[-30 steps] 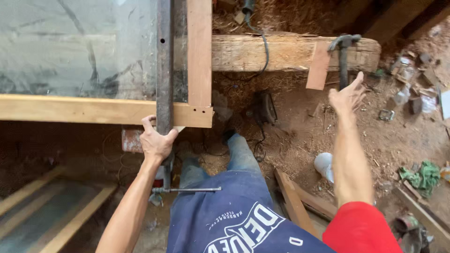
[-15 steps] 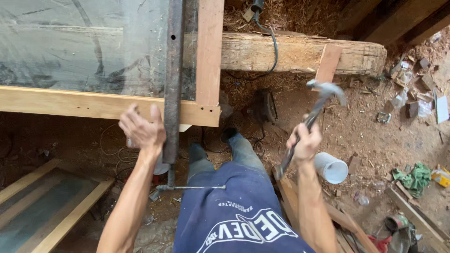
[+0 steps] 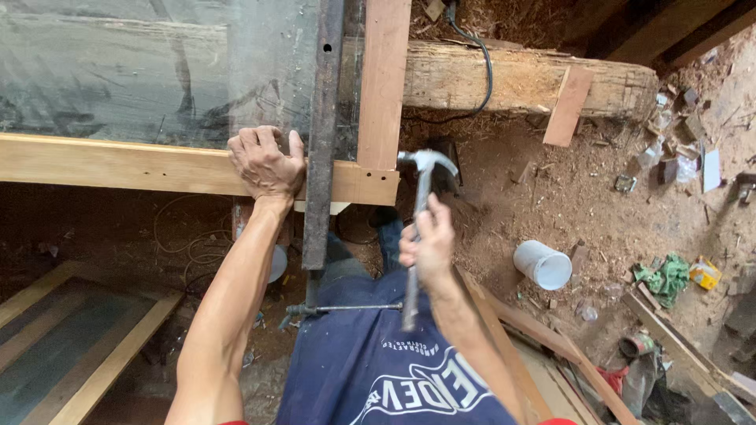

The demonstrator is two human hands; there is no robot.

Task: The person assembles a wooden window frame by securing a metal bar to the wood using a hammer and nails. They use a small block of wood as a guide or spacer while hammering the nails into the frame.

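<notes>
Nearest the camera is the person's blue shirt (image 3: pixel 378 370) with white lettering, and both bare arms reach forward from it. The right hand (image 3: pixel 429 244) is wrapped tight around the handle of a hammer (image 3: pixel 417 228), fingers curled closed on the shaft about midway along; the metal head points left and sits just beside the end of the wooden frame rail (image 3: pixel 118 165), at the corner where it meets the upright frame piece (image 3: pixel 383 79). Whether the head touches the wood cannot be told. The left hand (image 3: pixel 266 164) grips the top edge of that rail, fingers folded over the far side and thumb on the near side, right next to a long dark metal bar clamp (image 3: pixel 321 157) that runs up and down across the corner. The clamp's screw handle (image 3: pixel 346 308) sticks out sideways low down, just above the shirt. Inside the frame sits a pane of glass (image 3: pixel 142 71), dusty and reflective. On the sawdust-covered floor (image 3: pixel 567 189) to the right lies a white plastic cup (image 3: pixel 543 264) on its side, with a green rag (image 3: pixel 665 277) farther right. Beyond the frame, a rough old timber beam (image 3: pixel 512 79) lies across, with a black cable (image 3: pixel 482 55) draped over it.
</notes>
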